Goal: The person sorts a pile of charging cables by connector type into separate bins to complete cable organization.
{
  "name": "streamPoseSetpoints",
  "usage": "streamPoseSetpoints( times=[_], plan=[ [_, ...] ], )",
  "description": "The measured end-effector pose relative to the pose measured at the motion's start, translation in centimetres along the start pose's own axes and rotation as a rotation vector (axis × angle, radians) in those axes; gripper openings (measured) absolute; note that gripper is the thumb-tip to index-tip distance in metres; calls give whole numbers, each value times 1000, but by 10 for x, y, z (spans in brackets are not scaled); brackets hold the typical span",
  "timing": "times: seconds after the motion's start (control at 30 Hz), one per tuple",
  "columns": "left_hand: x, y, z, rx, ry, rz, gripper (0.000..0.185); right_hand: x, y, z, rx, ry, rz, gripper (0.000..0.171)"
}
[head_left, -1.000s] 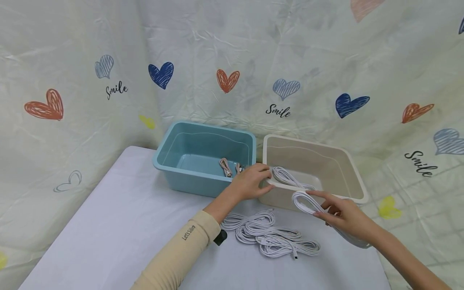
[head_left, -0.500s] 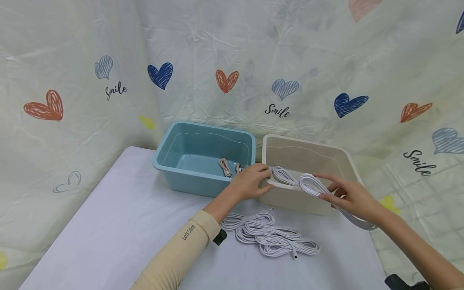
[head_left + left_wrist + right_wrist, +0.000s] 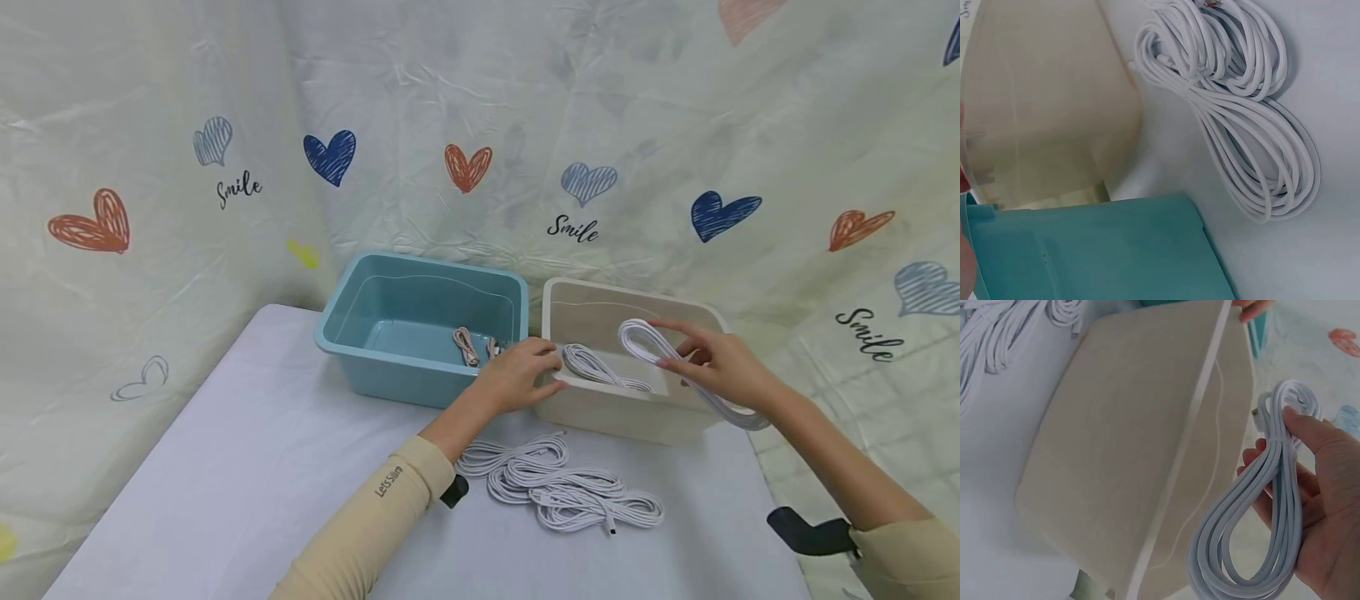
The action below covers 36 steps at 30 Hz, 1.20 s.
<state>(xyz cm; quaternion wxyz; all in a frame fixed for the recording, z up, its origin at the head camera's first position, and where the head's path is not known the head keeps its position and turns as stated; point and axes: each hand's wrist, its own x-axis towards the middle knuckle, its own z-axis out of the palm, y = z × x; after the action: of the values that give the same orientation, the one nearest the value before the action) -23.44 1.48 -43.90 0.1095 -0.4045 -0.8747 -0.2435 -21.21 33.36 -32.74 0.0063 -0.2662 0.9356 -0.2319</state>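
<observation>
My right hand (image 3: 723, 367) holds a bundled white cable (image 3: 643, 340) above the right part of the beige bin (image 3: 637, 417). In the right wrist view the thumb presses on the tied part of the cable (image 3: 1282, 444), and its long loop hangs down. My left hand (image 3: 517, 377) grips the near left corner of the beige bin's rim, beside the blue bin (image 3: 405, 375). Only slivers of that hand's fingers (image 3: 966, 269) show in the left wrist view. Another coiled white cable (image 3: 592, 367) lies inside the beige bin.
Several bundled white cables (image 3: 555, 483) lie in a pile on the white-covered table (image 3: 247, 467) in front of the bins. Inside the blue bin are small pinkish cables (image 3: 466, 346), partly hidden by the left hand. A heart-patterned curtain (image 3: 420, 100) hangs behind.
My right hand has carried the cable up and back, from in front of the beige bin's near rim to over its inside. The left hand stays on the rim.
</observation>
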Motion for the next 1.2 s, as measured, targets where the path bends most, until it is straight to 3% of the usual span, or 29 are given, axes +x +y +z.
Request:
streamPoseSetpoints(
  times=[0.5, 0.77, 1.2],
  plan=[
    [1, 0, -2, 2, -14, -16, 29, 35, 29, -14, -66, -11, 147, 65],
    [0, 0, -3, -10, -15, -18, 29, 48, 41, -18, -42, -1, 234, 66],
    [0, 1, -3, 1, -10, -16, 27, 41, 49, -8, -72, 89, 314, 73]
  ],
)
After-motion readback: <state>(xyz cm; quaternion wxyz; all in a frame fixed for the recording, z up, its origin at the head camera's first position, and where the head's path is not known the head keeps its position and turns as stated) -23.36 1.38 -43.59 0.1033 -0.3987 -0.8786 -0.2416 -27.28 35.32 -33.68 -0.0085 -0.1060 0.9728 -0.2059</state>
